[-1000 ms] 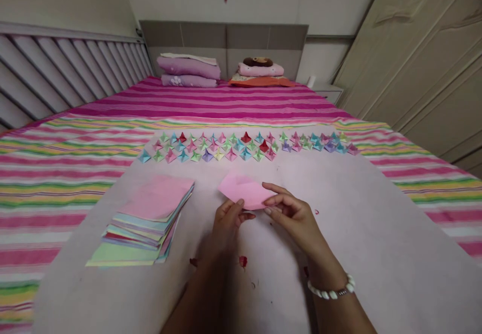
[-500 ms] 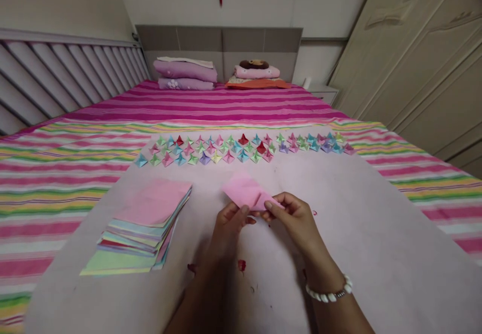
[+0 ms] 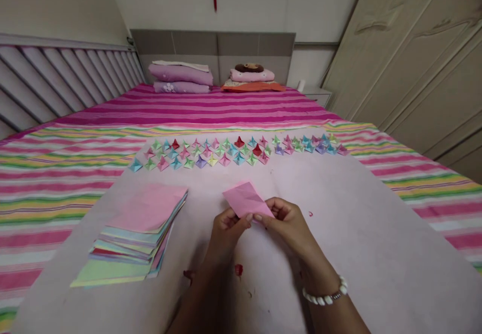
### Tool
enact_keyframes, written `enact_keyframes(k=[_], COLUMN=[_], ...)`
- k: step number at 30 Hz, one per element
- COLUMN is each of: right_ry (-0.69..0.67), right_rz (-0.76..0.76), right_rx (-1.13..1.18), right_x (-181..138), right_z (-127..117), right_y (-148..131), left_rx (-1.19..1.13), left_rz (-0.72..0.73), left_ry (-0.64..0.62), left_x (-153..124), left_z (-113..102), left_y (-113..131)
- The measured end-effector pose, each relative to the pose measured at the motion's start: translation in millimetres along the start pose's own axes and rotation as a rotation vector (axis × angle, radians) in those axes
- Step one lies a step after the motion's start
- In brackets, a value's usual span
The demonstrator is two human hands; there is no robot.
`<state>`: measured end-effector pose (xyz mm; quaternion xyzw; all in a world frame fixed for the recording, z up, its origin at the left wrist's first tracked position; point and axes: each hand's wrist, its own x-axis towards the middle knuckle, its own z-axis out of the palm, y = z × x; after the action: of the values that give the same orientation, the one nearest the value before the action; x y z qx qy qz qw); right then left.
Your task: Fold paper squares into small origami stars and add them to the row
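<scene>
A folded pink sheet of paper (image 3: 246, 198) is held just above the pale board, creased and roughly diamond-shaped. My left hand (image 3: 229, 227) pinches its lower left edge, thumb on top. At its lower right edge my right hand (image 3: 284, 218) grips it too, the two thumbs almost meeting at the near corner. The fingers under the paper are mostly hidden. To the left lies a stack of coloured paper squares (image 3: 148, 206), pink on top. Rows of small folded paper boats or stars (image 3: 201, 161) in many colours stand beyond the hands.
The pale board (image 3: 376, 243) rests on a bed with a striped sheet (image 3: 425, 188). Folded purple bedding (image 3: 183, 75) and a pink pile (image 3: 252, 75) sit by the headboard. A railing (image 3: 75, 78) runs along the left, a wardrobe (image 3: 410, 58) along the right.
The pink paper's right flap has been turned over, leaving a more compact shape. My right hand's thumb has moved left, close to the left thumb. The view has shifted slightly.
</scene>
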<state>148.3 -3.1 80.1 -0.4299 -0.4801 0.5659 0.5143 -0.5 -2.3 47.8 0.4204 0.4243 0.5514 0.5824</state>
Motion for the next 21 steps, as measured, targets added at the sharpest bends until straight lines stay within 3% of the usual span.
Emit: enact_keyframes(k=[11,18,21], right_ry=[-0.024,-0.087,-0.088], right_rz=[0.102,0.098,0.093], right_rx=[-0.004,0.096,0.074], right_x=[0.1,-1.1,-0.6], right_z=[-0.7,-1.6,-2.6], right_y=[-0.3,5.8,7.2], left_rx=[0.086,0.091,0.063], left_rz=[0.012,-0.02,-0.045], left_ry=[0.075,-0.073,-0.026], left_x=[1.4,0.5,-0.6], left_z=[-3.7,-2.5,-0.7], left_y=[-0.1,3.2,4.7])
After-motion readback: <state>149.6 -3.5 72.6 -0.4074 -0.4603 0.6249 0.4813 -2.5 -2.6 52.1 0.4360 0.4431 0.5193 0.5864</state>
